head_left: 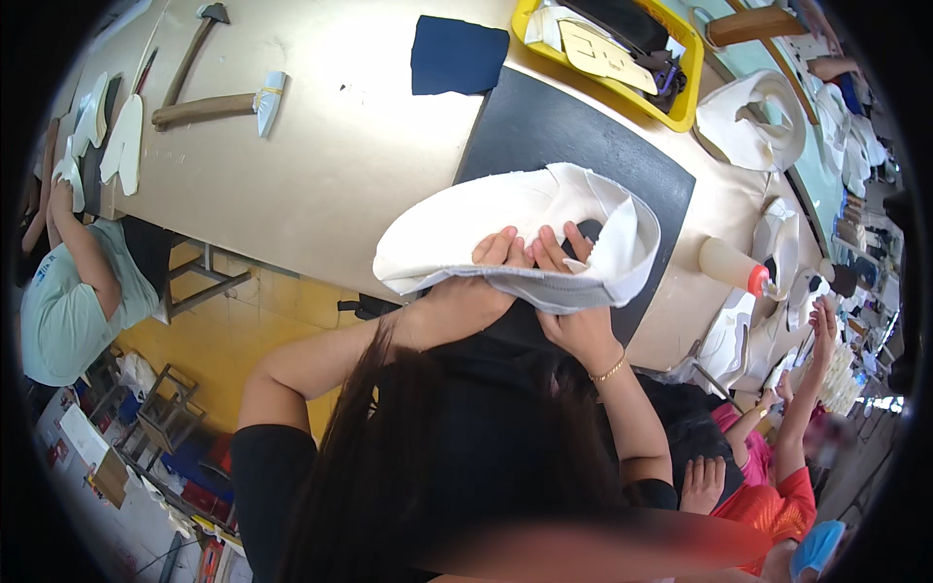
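A white shoe upper [452, 228] with a grey edge is held up in front of me, over the near part of a black mat [544, 112]. My left hand [474, 299] grips its near edge, with the fingers bent over into the hollow. Close beside it, my right hand [581, 332] holds the same edge, its fingertips pressing on the inner lining. Both hands are closed on the upper, and their thumbs are mostly hidden beneath it. A loose flap [614, 238] of the upper stands up at the right end.
Two hammers [204, 109] lie at the far left. A dark blue cloth [457, 56] and a yellow basket [695, 83] of pieces sit beyond the mat. To the right are a bottle with a red cap [724, 262] and more white uppers [748, 121]. Co-workers [83, 301] are on both sides.
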Demonstrator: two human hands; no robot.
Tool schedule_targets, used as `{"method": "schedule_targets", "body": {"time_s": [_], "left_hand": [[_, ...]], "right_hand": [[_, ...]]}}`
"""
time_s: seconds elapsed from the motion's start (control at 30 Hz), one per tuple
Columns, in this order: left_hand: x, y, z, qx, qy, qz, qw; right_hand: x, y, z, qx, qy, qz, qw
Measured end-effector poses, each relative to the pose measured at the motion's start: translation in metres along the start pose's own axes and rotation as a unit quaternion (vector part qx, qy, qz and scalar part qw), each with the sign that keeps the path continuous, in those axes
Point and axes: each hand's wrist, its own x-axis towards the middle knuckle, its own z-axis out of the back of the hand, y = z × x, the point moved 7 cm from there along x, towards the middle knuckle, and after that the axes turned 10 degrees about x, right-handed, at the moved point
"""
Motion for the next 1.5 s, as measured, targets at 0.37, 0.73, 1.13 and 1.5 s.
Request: {"method": "schedule_targets", "body": {"time_s": [0.37,0.73,1.13,1.5], "left_hand": [[0.086,0.044,0.081,-0.245,-0.021,-0.127,0.961],[0.057,0.035,0.052,-0.486,0.194,0.122,0.844],[0.061,0.024,0.08,-0.36,0.111,-0.088,0.922],[0.051,0.015,0.111,-0.054,-0.012,-0.015,0.998]], "right_hand": [[0.018,0.01,0.066,0.132,-0.149,-0.015,0.98],[-0.016,0.023,0.075,0.211,-0.177,-0.118,0.954],[-0.021,0.057,0.072,0.073,-0.187,-0.062,0.978],[0.002,0.011,0.142,0.106,-0.18,0.047,0.977]]}}
